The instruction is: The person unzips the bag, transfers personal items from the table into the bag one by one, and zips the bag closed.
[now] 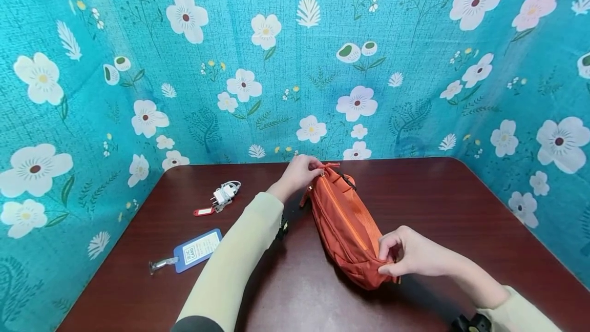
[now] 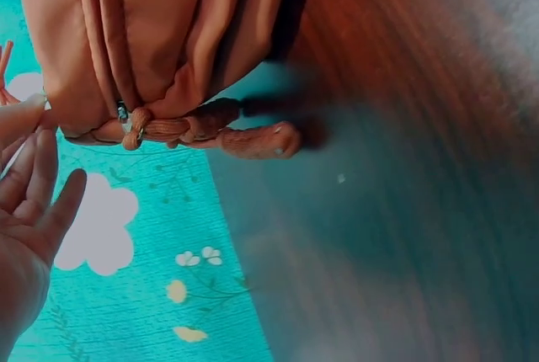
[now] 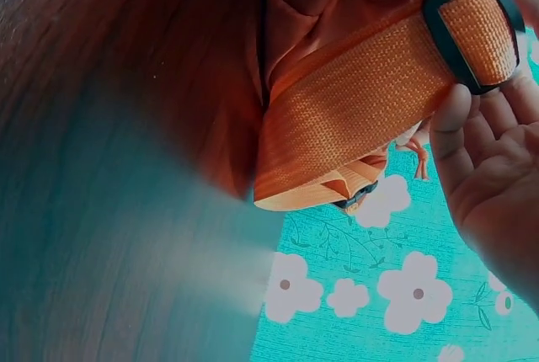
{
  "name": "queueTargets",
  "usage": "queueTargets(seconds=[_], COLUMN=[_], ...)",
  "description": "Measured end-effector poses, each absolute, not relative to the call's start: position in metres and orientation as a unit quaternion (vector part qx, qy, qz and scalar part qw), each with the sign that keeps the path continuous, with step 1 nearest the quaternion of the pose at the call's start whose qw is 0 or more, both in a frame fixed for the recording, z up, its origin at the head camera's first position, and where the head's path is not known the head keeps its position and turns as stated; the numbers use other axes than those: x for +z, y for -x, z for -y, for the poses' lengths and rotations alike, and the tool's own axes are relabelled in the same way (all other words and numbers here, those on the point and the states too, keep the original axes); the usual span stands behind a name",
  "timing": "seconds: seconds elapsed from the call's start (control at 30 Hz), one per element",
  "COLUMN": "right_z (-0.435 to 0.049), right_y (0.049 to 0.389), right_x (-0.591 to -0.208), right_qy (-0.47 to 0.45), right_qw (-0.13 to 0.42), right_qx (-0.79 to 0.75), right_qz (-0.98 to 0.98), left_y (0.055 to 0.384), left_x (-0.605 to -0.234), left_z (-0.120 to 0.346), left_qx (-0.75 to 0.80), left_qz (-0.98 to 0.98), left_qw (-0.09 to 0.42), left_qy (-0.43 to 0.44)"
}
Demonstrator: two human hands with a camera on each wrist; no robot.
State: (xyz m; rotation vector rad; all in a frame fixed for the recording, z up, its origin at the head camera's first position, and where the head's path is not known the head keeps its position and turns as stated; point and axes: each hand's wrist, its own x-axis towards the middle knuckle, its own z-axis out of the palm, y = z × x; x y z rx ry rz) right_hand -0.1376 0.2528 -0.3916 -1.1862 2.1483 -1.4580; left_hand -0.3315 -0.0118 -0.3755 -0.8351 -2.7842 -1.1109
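Orange bag [image 1: 341, 229] pinched by left fingers [image 1: 312, 162], right fingers [image 1: 388, 241]; cropped in wrist views.

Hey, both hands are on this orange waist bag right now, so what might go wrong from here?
The left hand pinches one end of the orange waist bag with its fingertips, so that end might slip free.

The webbing strap loops out beside the right hand and could snag its fingers.

The ID card holder lies near the left sleeve, which may knock it.
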Motion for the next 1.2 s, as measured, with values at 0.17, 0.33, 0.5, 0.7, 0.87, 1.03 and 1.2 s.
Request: queueTargets(seconds=[0.17,0.33,0.5,0.7,0.87,1.03,1.2], right_z=[-0.253,-0.252,-0.253,-0.253,-0.253,-0.252,-0.251], right_y=[0.137,0.137,0.137,0.137,0.136,0.136,0.134], right_x=[-0.391,-0.390,-0.391,-0.391,-0.390,-0.390,-0.387], right_qy=[0.400,0.391,0.384,0.394,0.396,0.398,0.394], right_qw=[0.146,0.159,0.170,0.157,0.157,0.152,0.153], right_qx=[-0.494,-0.497,-0.508,-0.507,-0.509,-0.503,-0.498], right_qz=[-0.758,-0.758,-0.752,-0.750,-0.748,-0.752,-0.757], left_y=[0.332,0.333,0.331,0.328,0.326,0.324,0.322], left_x=[-0.385,-0.389,-0.387,-0.396,-0.408,-0.415,-0.418], left_z=[0.014,0.019,0.033,0.053,0.060,0.061,0.060], left_qx=[-0.401,-0.413,-0.407,-0.388,-0.382,-0.369,-0.355], left_qz=[0.887,0.883,0.882,0.888,0.883,0.885,0.894], left_qw=[0.001,0.008,0.019,-0.007,-0.049,-0.061,-0.075], left_qy=[0.229,0.223,0.236,0.247,0.269,0.278,0.262])
